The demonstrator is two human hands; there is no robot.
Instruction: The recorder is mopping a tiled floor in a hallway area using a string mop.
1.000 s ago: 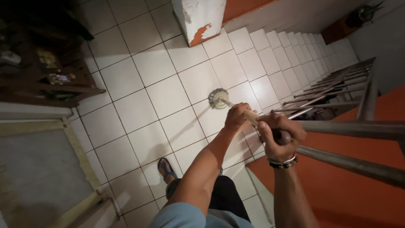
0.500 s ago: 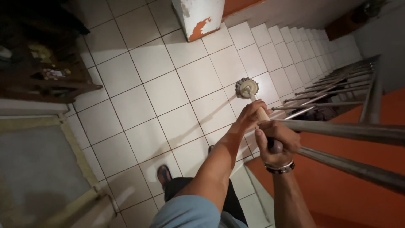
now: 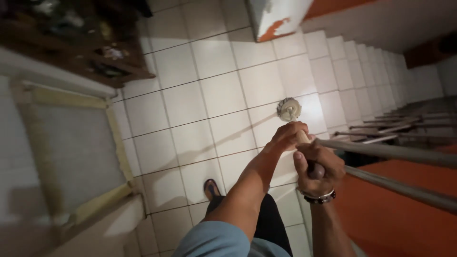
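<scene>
Swinging left since half a second ago, the view is now taking in more of the framed mat (image 3: 71, 143) at the near left, while the mop head (image 3: 289, 109) is staying on the white tiled floor (image 3: 209, 95) just short of the tiled stairs (image 3: 362, 62). Metal railings (image 3: 390, 152) are crossing at the right. Both hands are clamped on the mop handle (image 3: 303, 137): left hand (image 3: 288, 135) farther down, right hand (image 3: 318, 166) wrapping the dark top end, so the stroke is carrying on in the same patch.

white tiled floor (image 3: 190, 109), pale mop head (image 3: 289, 109), orange wall (image 3: 381, 209)
</scene>
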